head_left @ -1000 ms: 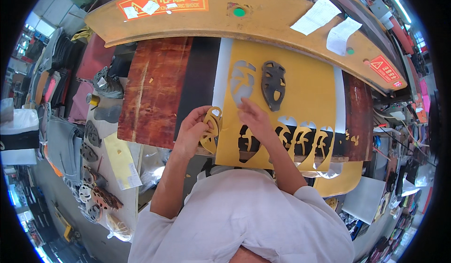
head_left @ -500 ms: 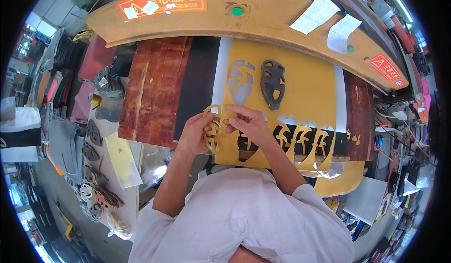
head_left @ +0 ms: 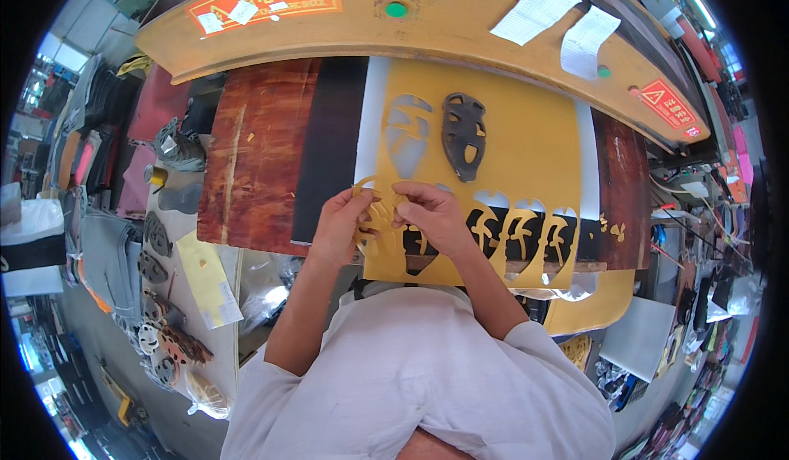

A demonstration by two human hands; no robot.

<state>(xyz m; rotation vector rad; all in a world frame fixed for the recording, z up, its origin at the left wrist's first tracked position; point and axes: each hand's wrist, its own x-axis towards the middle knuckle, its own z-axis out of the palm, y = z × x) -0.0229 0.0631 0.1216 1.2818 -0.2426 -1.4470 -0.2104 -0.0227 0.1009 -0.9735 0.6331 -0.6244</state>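
Note:
My left hand (head_left: 344, 223) is closed on a yellow cut-out piece (head_left: 367, 184) with curved openings, held over the near left part of a yellow sheet (head_left: 526, 135). Just beside it, my right hand (head_left: 431, 218) has thumb and fingertips pinched together near that piece; whatever is between them is too small to tell. Farther back on the sheet lies a dark cutting die (head_left: 464, 137), oval with several openings. To its left, a shoe-upper-shaped cutout (head_left: 408, 137) shows pale material underneath. Along the near edge runs a row of similar cutouts (head_left: 521, 232), partly hidden by my right hand.
An orange-yellow machine beam (head_left: 460, 31) with a green button (head_left: 396, 10) and papers (head_left: 536, 8) spans the far side. Red-brown boards (head_left: 256, 152) flank the sheet. On a left side table (head_left: 218, 271) lie several dies and a yellow card (head_left: 207, 283). Yellow scraps (head_left: 616, 231) sit at right.
The whole view has shifted slightly, so the bench appears a little farther left and higher. Both hands stay close together, with the yellow piece still in my left hand.

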